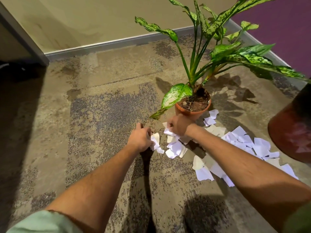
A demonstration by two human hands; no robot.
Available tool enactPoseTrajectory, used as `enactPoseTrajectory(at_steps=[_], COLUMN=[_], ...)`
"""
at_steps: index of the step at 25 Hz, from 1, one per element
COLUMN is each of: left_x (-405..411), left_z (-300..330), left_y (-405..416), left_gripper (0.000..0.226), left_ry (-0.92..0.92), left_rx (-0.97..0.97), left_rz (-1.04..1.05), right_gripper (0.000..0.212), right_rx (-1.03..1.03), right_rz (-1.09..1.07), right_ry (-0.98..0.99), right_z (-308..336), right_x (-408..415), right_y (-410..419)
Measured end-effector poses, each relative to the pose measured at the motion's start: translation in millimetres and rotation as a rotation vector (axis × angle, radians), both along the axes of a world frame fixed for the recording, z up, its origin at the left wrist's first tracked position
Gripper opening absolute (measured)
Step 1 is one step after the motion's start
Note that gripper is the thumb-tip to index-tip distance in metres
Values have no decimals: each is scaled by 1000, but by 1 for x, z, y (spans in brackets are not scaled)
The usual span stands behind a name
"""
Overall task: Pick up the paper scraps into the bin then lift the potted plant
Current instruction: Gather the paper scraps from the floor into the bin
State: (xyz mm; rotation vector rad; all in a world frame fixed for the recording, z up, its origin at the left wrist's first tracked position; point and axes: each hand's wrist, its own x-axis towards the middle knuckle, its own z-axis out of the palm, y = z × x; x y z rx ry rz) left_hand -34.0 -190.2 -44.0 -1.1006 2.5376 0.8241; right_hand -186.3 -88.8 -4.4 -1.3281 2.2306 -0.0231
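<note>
**Both hands gathering scraps by the pot**

The left hand (140, 140) curls around a small wad of scraps (235, 145), and the right hand (178, 126) pinches more just in front of the plant (193, 105). Using both hands looks meant to clear the pile in fewer trips. Most scraps lie loose on the carpet (101, 115), trailing from the pot's near side toward the right, some just beside a large brown vessel (292, 132) at the right edge; whether that is the bin cannot be told, as its mouth is out of view. The plant stands upright near the wall corner, its leaves overhanging the pile. Open carpet lies left and toward the person, so that side offers the freer path; right of the pot is tight.
</note>
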Motion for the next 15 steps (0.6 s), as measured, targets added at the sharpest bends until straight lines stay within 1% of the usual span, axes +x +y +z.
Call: enactPoseTrajectory(at_steps=[2, 3, 5, 6, 7, 9, 12, 15], left_x=[-1, -1, -4, -4, -4, -3, -6, -10], left_z=[1, 2, 0, -2, -3, -4, -1, 5], left_y=[-1, 0, 4, 7, 9, 12, 19, 35], left_gripper=[60, 60, 55, 49, 38, 18, 19, 23], left_ry=[1, -5, -1, 11, 26, 60, 144, 205], left_rx=[4, 16, 63, 84, 98, 125, 224, 312], left_rz=[13, 26, 63, 72, 81, 126, 238, 250], right_gripper=[20, 21, 21, 21, 22, 21, 14, 16], right_rx=[17, 52, 147, 181, 187, 112, -33, -50], right_rz=[14, 29, 58, 80, 113, 183, 206, 147], right_ry=[-57, -115, -235, -252, -228, -130, -4, 47], right_z=[16, 21, 21, 16, 9, -7, -23, -25], right_x=[-8, -10, -3, 4, 12, 25, 35, 34], right_y=[9, 14, 26, 33, 38, 49, 61, 70])
